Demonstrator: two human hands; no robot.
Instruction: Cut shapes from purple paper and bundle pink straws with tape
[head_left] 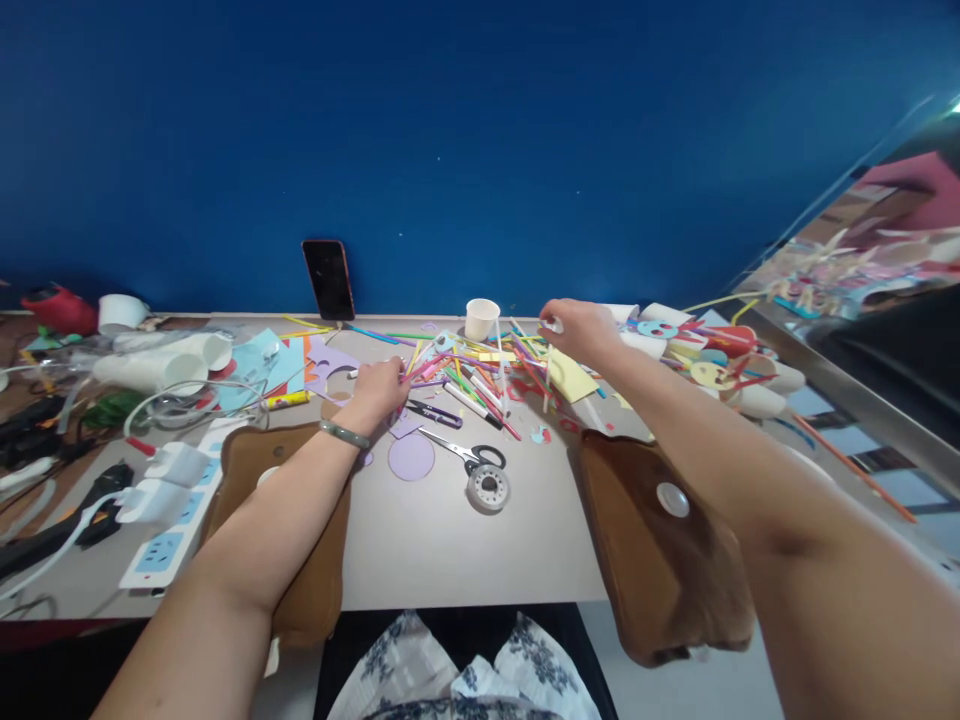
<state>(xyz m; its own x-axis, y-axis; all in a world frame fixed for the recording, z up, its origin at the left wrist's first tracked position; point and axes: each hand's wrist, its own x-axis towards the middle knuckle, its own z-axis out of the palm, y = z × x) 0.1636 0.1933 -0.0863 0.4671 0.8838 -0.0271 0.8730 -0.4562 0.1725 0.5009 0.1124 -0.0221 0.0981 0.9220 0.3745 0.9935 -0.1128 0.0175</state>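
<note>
Both of your arms stretch across a cluttered grey craft table [450, 540] set against a deep blue wall. Your left hand [379, 385], a pale bangle [343, 434] on its wrist, rests knuckles-up at the left edge of a scattered pile of coloured straws [480, 375], its fingers curled onto the pink and yellow ones nearest it; whether they actually pinch a straw cannot be told from here. Your right hand [581, 325], farther away and to the right, is closed on a small white piece [551, 325] at its fingertips, hovering over the far right side of the same pile, just above a yellow paper sheet [570, 375].

A white paper cup [481, 318] stands upright at the far side of the pile, between your two hands. Near you from the straws lie a purple paper circle [411, 457], a pair of scissors [465, 450] and a roll of tape [488, 487] just beside the scissor handles. A dark phone [328, 279] leans against the wall, far left of the cup. Two brown pouches [660, 550] lie on the near edge, one under each forearm. A white power strip [169, 530] sits on the near left, and finished paper-cup figures [712, 360] crowd the far right.
</note>
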